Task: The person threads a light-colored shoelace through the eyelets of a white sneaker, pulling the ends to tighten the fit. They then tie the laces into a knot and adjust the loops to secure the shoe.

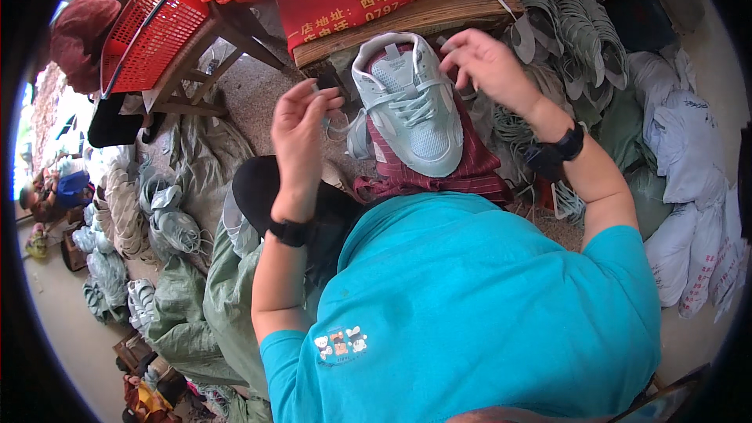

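A pale mint sneaker (411, 102) rests on my lap, toe toward me, on a dark red striped cloth (462, 164). My left hand (301, 129) is raised beside the shoe's left side, fingers pinched on a thin pale lace end (338, 127) that runs to the shoe. My right hand (486, 63) hovers at the heel end on the right, fingers curled and pinching the other lace end there. Both wrists wear black bands. My teal shirt (470, 305) fills the lower frame.
A wooden bench (407, 19) with a red cloth stands beyond the shoe. A red plastic basket (153, 27) sits on a wooden stool at upper left. Bundles of shoe uppers (572, 31) and pale sacks (689, 188) surround me; a person crouches at far left (55, 192).
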The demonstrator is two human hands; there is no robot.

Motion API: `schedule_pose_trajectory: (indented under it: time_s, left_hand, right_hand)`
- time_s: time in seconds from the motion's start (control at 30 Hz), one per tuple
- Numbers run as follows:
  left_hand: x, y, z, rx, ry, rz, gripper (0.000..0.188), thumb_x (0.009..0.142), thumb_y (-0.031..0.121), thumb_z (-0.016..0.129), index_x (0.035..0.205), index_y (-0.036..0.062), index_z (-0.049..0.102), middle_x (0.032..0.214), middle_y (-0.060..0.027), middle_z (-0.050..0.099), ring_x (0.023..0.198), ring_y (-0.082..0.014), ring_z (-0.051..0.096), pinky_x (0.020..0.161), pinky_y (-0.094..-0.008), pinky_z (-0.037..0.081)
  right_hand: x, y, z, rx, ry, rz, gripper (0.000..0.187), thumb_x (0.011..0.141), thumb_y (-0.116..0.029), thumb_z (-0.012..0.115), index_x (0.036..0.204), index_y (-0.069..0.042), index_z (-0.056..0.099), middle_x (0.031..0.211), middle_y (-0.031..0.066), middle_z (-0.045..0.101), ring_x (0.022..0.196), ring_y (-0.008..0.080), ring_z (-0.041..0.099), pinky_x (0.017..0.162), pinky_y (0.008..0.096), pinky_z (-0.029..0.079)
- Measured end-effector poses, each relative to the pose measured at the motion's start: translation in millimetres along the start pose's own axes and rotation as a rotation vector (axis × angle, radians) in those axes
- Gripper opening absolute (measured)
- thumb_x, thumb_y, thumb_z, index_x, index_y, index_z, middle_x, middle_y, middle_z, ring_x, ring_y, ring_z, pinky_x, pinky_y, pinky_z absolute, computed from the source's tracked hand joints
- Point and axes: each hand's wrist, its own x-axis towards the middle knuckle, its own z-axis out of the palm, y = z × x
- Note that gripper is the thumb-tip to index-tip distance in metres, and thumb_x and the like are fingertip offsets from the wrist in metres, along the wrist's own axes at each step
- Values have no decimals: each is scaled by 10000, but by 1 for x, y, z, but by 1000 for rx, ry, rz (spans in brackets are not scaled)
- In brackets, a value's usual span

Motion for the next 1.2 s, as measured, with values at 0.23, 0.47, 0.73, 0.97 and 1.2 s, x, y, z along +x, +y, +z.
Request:
schedule_pose_trajectory:
  time_s: [0.23,0.47,0.73,0.97,1.2]
  left_hand:
    - [-13,-38,39,38,-36,-147,134,950,84,617,1038,-16,600,920,-68,665,798,-117,618,754,-249,499]
    - [-13,-38,41,91,-47,-187,151,943,105,636,1031,-9,591,890,-55,649,782,-115,612,740,-255,496]
    - [-8,-36,43,125,-53,-228,138,924,101,651,995,1,589,893,-52,645,769,-118,621,728,-262,505]
    - [-8,-34,42,125,-85,-242,116,908,84,649,967,7,584,861,-47,636,758,-119,616,713,-257,499]
    - [-7,-27,41,238,-115,-224,91,883,60,643,921,16,574,822,-30,617,707,-98,581,661,-240,475]
  right_hand:
    - [-2,-6,18,-248,-80,-113,123,918,-130,628,977,-23,617,833,-31,604,757,62,555,693,227,456]
    - [-2,-12,17,-489,-182,-100,199,809,-121,693,961,-25,609,790,25,591,675,113,561,613,271,462]
    - [16,-33,22,-1150,112,-1218,188,745,-52,644,912,-62,559,812,67,568,727,237,607,629,347,489]
    - [-8,18,-12,-1110,-45,-949,216,739,-58,649,924,-57,536,823,74,562,754,261,604,657,361,492]
    - [-14,4,-5,-472,-47,-295,176,947,-118,562,1083,-10,591,942,63,614,814,134,595,709,284,480]
